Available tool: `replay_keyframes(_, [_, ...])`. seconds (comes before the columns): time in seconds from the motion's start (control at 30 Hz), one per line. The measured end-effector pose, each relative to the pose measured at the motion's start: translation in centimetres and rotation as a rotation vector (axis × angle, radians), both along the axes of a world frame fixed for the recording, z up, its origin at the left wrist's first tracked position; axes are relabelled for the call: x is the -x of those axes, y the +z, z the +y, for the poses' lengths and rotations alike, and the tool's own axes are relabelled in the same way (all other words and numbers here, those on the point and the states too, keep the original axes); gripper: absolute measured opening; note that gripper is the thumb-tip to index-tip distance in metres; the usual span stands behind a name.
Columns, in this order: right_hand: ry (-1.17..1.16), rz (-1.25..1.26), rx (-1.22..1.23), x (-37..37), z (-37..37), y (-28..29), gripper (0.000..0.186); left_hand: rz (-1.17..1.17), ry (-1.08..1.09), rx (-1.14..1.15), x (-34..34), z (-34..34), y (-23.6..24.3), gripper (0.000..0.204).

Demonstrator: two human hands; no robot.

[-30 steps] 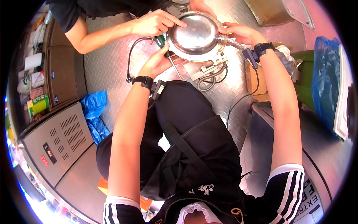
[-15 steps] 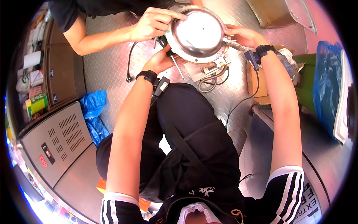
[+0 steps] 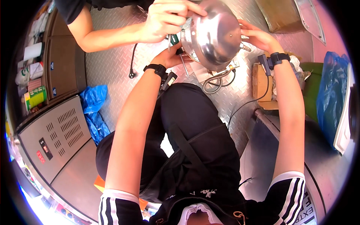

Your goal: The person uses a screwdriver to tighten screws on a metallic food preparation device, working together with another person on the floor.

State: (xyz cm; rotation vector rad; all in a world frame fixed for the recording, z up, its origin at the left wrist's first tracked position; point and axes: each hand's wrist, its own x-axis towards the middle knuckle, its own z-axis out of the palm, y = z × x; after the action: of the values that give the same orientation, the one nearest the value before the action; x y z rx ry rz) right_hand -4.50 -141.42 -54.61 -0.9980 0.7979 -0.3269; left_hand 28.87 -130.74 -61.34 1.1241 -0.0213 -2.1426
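A shiny round metal pan-like housing (image 3: 219,35) with a rim is tilted on its side above the floor. My right hand (image 3: 260,38) grips its right edge, fingers behind and along the rim. At its lower left, my left hand (image 3: 167,57) is closed around a screwdriver (image 3: 184,64) with a dark green handle, its shaft pointing down; these fingers also reach the housing's rim. A co-worker's hand (image 3: 167,20) comes from the upper left, a finger against the housing and a thin metal rod held below. Grey cables (image 3: 214,85) and metal fittings lie under the housing.
A black plug (image 3: 131,74) on its cord lies on the diamond-plate floor (image 3: 112,48). Blue plastic bags (image 3: 94,108) sit beside a steel cabinet (image 3: 56,131) at left. Cardboard (image 3: 262,84), a green bin (image 3: 313,90) and another blue bag (image 3: 332,93) stand at right.
The housing has tipped over, so its domed side now faces more to the right and toward me. Both my hands and the co-worker's hand have shifted slightly right with it.
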Motion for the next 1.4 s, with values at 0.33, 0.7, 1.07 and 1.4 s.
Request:
replay_keyframes(0.33, [-0.162, 0.21, 0.249, 0.3, -1.2, 1.2, 0.051, -0.285, -0.173, -0.091, -1.8, -0.1, -0.1, 0.034])
replay_keyframes(0.7, [-0.487, 0.308, 0.813, -3.7, 6.5, 11.8, 0.049, -0.645, -0.21, 0.184, -2.5, 1.9, 6.8, 0.031])
replay_keyframes(1.07, [-0.702, 0.464, 1.046, -8.3, 12.7, 11.0, 0.063, -0.65, -0.287, 0.305, 0.3, 6.8, 9.9, 0.026])
replay_keyframes(1.4, [-0.787, 0.442, 1.101, -9.2, 12.9, 10.4, 0.049, -1.327, -0.98, 1.036, -2.2, 8.7, 21.7, 0.016])
